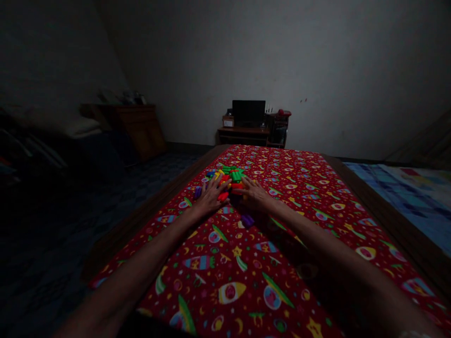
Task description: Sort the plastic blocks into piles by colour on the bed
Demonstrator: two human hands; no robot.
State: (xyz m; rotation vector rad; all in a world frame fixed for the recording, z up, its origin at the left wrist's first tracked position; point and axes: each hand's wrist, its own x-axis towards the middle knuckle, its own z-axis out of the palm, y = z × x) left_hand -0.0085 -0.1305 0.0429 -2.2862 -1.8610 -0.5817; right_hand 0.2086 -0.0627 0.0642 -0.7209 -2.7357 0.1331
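A pile of colourful plastic toy blocks lies on the red patterned cloth (243, 263). Green blocks (237, 175) sit at its far side, and a red block (237, 186) shows between my hands. My left hand (211, 195) rests on the pile's left part with its fingers spread. On the right, my right hand (254, 192) touches the near right side of the pile, fingers apart and reaching inward. One purple block (247, 220) lies nearer to me, apart from the pile. Another purple block (198, 192) is just left of my left hand. Some blocks are hidden under my fingers.
Beyond the cloth-covered surface stands a low desk (243, 130) with a dark monitor (248, 113). A wooden cabinet (143, 129) is at the back left. Blue checked fabric (394, 195) lies to the right. Tiled floor (70, 225) runs along the left.
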